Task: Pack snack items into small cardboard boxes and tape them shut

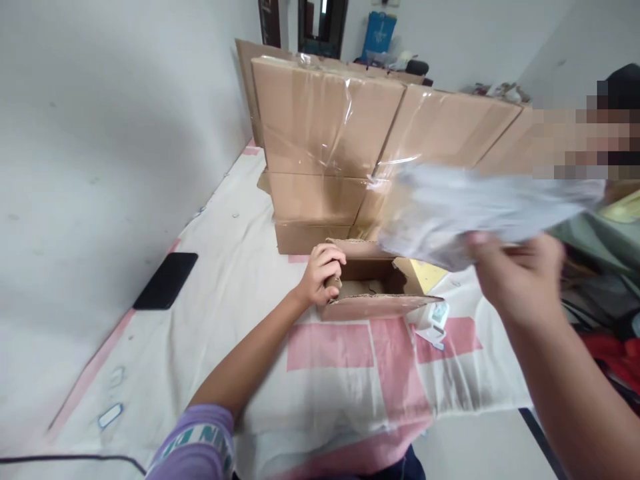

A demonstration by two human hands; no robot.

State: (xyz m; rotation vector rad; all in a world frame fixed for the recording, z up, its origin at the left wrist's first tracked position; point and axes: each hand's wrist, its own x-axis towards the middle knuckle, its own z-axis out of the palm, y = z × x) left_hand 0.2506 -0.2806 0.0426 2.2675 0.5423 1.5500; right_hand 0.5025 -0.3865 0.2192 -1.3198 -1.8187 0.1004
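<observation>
A small open cardboard box (373, 303) lies on the white and pink sheet (250, 300) in front of me. My left hand (323, 270) curls over the box's left flap and grips its edge. My right hand (517, 273) is raised to the right of the box and closed on a grey plastic bag (465, 210), which is smeared by motion and hangs above the box's right side.
Large taped cardboard boxes (330, 133) are stacked behind the small box. A black phone (166, 280) lies by the left wall. A small white gadget (434, 323) sits right of the box. Another person (610, 140) and a pile of clothes (607, 333) are at the right.
</observation>
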